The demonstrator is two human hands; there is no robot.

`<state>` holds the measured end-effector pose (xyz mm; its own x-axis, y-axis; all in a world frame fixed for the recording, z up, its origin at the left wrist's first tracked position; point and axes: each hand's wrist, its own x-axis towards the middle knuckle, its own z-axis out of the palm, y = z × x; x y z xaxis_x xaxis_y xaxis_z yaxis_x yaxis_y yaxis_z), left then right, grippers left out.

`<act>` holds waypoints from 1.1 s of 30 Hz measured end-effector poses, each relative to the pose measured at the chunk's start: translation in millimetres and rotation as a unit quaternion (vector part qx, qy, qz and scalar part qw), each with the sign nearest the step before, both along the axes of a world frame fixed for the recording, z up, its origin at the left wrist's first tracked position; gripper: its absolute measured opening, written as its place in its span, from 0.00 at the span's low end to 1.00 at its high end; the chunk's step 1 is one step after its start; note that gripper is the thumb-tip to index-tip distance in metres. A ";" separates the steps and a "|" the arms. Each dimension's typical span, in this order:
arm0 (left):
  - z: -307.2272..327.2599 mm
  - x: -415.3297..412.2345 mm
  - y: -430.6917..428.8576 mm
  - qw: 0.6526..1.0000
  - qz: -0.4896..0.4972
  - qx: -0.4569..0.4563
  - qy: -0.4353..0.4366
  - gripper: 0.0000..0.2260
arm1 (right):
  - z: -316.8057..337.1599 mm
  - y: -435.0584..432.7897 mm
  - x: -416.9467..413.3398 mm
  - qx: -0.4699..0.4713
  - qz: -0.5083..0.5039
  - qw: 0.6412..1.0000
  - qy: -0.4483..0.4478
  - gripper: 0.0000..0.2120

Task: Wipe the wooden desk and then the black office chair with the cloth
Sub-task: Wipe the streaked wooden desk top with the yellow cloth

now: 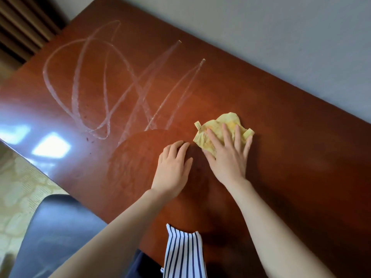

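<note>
A glossy reddish-brown wooden desk [281, 127] fills most of the view. Looping streaks of liquid [104, 81] cover its left half, beside a smeared round patch [140, 155] near the middle. My right hand [228, 155] presses flat, fingers spread, on a crumpled yellow cloth [222, 125] with a small label. My left hand [173, 167] rests palm-down on the bare desk just left of the cloth, fingers relaxed. The black office chair [58, 233] shows its back at the lower left, close to the desk's front edge.
A grey wall [281, 37] runs along the desk's far edge. Brown curtains [24, 23] hang at the top left. Pale patterned floor [20, 187] lies to the left of the chair. A striped piece of clothing [182, 253] hangs at the bottom centre.
</note>
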<state>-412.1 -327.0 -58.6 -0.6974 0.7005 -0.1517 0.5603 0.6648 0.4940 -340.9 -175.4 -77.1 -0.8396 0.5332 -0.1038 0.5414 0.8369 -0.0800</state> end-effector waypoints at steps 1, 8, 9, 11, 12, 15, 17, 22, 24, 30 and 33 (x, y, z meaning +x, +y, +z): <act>-3.1 -1.2 -5.2 0.999 -0.020 -0.020 0.024 0.20 | -2.2 2.7 -1.7 -0.006 -0.004 1.000 -0.007 0.27; -26.2 -17.2 -46.3 0.989 -0.031 -0.079 0.121 0.24 | -8.9 36.1 -64.2 -0.033 -0.018 0.999 -0.004 0.25; -29.4 -18.9 -49.3 0.990 -0.014 -0.074 0.117 0.24 | -9.4 40.1 -79.0 -0.037 -0.011 0.999 -0.003 0.25; -33.2 -18.6 -49.7 0.992 0.009 -0.061 0.109 0.25 | -9.3 43.5 -106.2 -0.040 0.005 0.999 0.003 0.24; -34.5 -18.7 -49.0 0.992 0.018 -0.058 0.106 0.25 | -10.3 41.5 -120.6 -0.039 0.019 0.999 0.007 0.24; -36.2 -18.7 -48.6 0.992 0.041 -0.049 0.106 0.28 | -12.6 19.1 -153.3 -0.024 0.097 0.995 0.013 0.24; -37.3 -19.8 -50.2 0.991 0.051 -0.045 0.114 0.29 | -14.3 -4.2 -164.4 -0.017 0.169 0.985 0.018 0.24; -41.1 -23.8 -52.8 0.990 0.081 -0.036 0.108 0.32 | -18.3 -43.9 -143.2 -0.029 0.286 0.958 0.023 0.25; -42.0 -24.6 -54.0 0.991 0.087 -0.032 0.099 0.32 | -16.8 -47.0 -120.8 -0.032 0.324 0.945 0.012 0.25; -40.6 -23.3 -55.3 0.993 0.079 -0.028 0.085 0.31 | -12.0 -19.6 -56.1 -0.019 0.382 0.924 -0.021 0.26; -39.4 -25.3 -56.4 0.993 0.077 -0.041 0.080 0.30 | -8.0 6.5 -42.0 -0.020 0.338 0.940 -0.032 0.27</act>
<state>-437.4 -383.4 -98.0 -0.8144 0.5745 -0.0822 0.5166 0.7822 0.3484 -382.9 -168.9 -85.0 -0.9766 -0.1251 -0.1748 -0.1081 0.9887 -0.1035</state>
